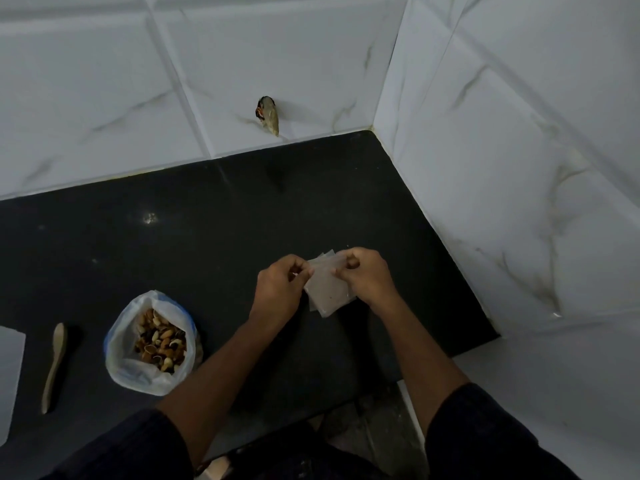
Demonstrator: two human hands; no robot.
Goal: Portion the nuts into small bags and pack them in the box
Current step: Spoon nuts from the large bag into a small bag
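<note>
Open bag of nuts point(152, 344) sits on the dark surface point(207, 220) near the front edge, wooden spoon point(54, 367) just left of it. Further back, left hand point(280, 285) and right hand point(367, 275) each have a pinching grip on a stack of small clear bags point(329, 289), held over the surface. Tiled wall point(242, 64) behind.

A: Big open plastic bag of mixed nuts point(152, 342) on black stone counter point(207, 216), at 8 o'clock of the hands. Pale wooden spoon point(55, 365) at its 9 o'clock.

B: And the stack of small clear plastic bags point(329, 289)?

A: Between left hand point(280, 285) and right hand point(367, 275), over the counter; tiled wall point(242, 64) at 12 o'clock.
</note>
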